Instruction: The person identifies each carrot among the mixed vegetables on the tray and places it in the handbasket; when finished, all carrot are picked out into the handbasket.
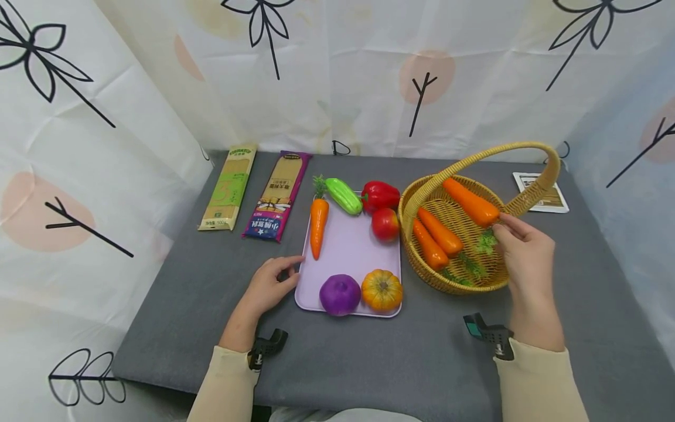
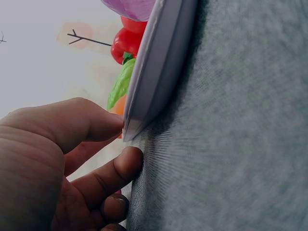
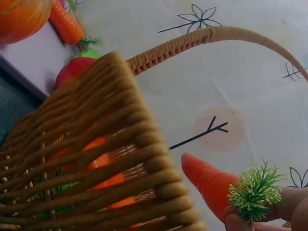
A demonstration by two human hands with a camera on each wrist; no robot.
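Holding a carrot (image 1: 470, 202) above the basket (image 1: 495, 274)

Grasping it by its leafy end with the right grip (image 1: 529, 258), near two more carrots (image 1: 440, 230), toward the right edge of the tabletop (image 1: 369, 363). Resting the left grip (image 1: 271, 285) loosely against the left rim of the lilac tray (image 1: 348, 246).

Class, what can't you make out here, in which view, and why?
Head: print on the white-framed card, too small, partly behind the basket handle.
Left wrist: rest of the purple vegetable, cut by top edge.
Right wrist: full outlines of carrots behind the basket weave.
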